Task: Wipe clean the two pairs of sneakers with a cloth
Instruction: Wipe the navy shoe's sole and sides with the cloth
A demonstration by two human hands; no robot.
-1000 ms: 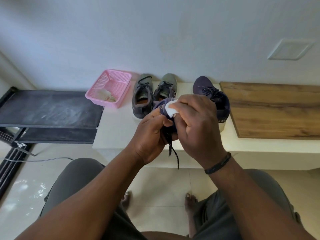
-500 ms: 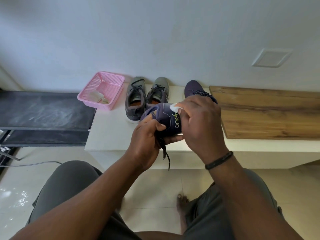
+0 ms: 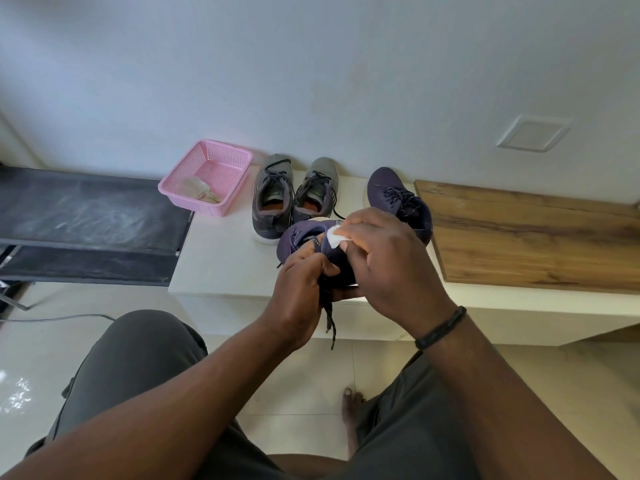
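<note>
mid-frame, left hand [image 3: 298, 292] has tilted the purple sneaker [image 3: 304, 237] toe-up, right hand [image 3: 384, 258] fingers pinching the cloth [image 3: 334, 236], wiping on.

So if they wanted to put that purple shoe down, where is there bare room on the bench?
Bare white ledge lies in front of the pink basket, left of the grey sneakers. The wooden board on the right is bare too. It is crowded between the grey pair and the other purple sneaker.
</note>
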